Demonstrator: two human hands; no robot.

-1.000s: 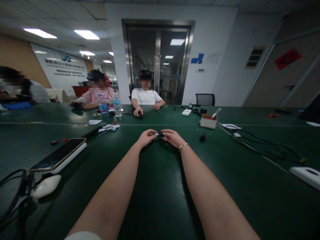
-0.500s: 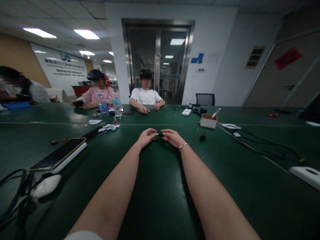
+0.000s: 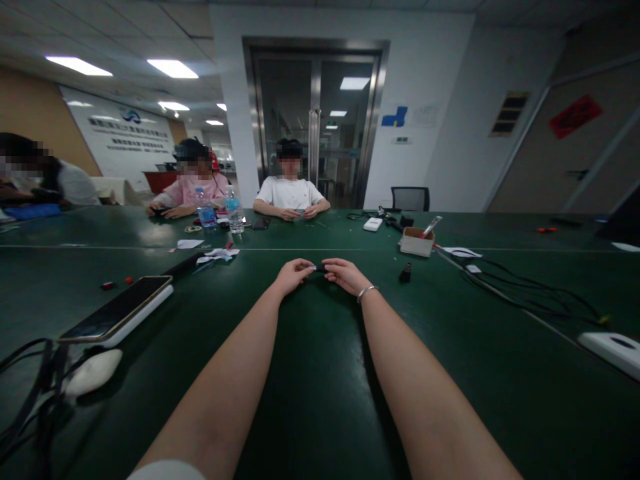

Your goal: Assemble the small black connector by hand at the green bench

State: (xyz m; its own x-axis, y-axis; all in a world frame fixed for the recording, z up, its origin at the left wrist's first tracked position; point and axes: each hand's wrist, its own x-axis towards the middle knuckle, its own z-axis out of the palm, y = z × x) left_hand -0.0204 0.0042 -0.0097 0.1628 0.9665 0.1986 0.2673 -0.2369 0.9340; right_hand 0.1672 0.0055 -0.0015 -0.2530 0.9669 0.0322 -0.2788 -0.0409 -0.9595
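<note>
Head view: left hand [image 3: 294,277] pinches silver end [image 3: 315,268] of small part [image 3: 321,269], right hand [image 3: 345,275] pinches black end; part sits between hands over table [image 3: 320,387], likely gripped both ends for steadiness. Black piece [image 3: 406,273] right, probably within reach.

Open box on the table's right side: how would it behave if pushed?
The box would probably slide rather than roll, being flat-sided. Its walls look thin, so it may be light for its size. The slim item leaning over its rim could shift.
</note>
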